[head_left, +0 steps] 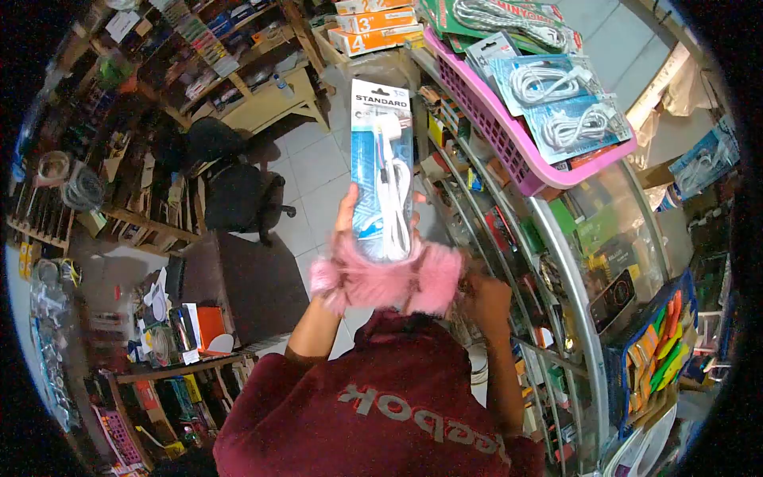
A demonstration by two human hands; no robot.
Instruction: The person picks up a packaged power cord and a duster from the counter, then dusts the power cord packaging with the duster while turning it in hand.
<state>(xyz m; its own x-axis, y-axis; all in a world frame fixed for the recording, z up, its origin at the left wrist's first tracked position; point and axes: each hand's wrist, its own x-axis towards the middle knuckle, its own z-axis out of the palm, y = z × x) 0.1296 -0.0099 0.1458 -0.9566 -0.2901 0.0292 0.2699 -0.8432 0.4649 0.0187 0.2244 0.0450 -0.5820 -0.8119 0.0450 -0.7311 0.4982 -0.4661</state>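
Observation:
My left hand (346, 210) grips the lower part of an extension cord pack (369, 179), thumb on one side and fingertips showing at the other. The pack is a blue and white card marked "STANDARD", with a coiled white cord and plug on its front, held upright over the floor. A pink fluffy duster (373, 278), smeared by motion, lies across the pack's bottom end and hides part of my left hand. At the duster's right end is my right hand (483, 300), in shadow, with its fingers curled around that end; its handle is hidden.
On the right, a pink basket (548, 179) with more cord packs stands on a glass display case (592, 350). Orange boxes (377, 32) are stacked at the back. To the left are a black office chair (238, 187), a brown desk (254, 294) and crowded shelves (151, 219).

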